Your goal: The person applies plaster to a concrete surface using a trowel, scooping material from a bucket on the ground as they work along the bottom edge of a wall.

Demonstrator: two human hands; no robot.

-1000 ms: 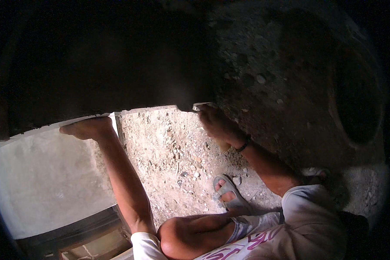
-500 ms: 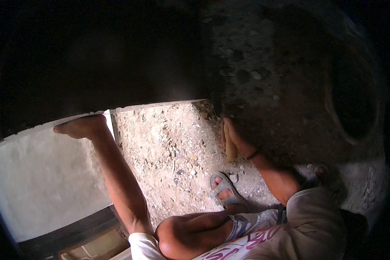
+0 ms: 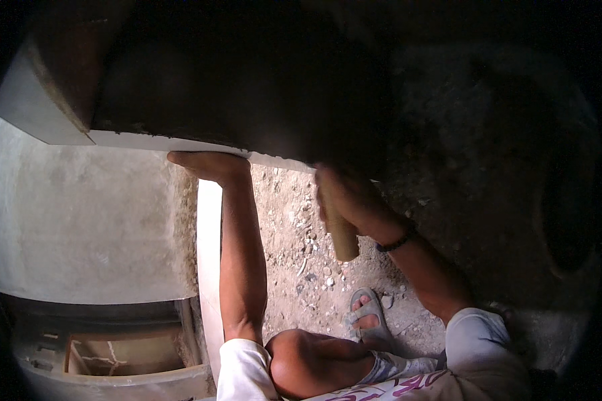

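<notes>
Stony ground [image 3: 284, 250] is stretching beneath the crouching person, with a grey wall [image 3: 93, 214] standing on the left, a dark recess with a wooden frame [image 3: 127, 354] showing below it, and heavy shadow covering most of the right side. Across the upper part, a dark panel [image 3: 214, 87] is hanging over the ground, its pale edge [image 3: 140, 141] running left to right and dipping slightly towards the right. The left hand [image 3: 214, 167] is resting against that edge, just left of its middle. Near the edge's right end, the right hand [image 3: 358, 204] is gripping a tan handle [image 3: 344, 242], its grip closed round the upper part. The free end is sticking out below the fist, pointing towards the body and the sandal [image 3: 371, 317], so the handle's long axis is standing steeply across the line of the edge. The right hand is sitting nearer that end, the left well apart from it. Shadow is hiding the handle's far end and the left hand's fingertips, so I cannot tell what the handle is carrying or whether the left grip is curling over the edge.
</notes>
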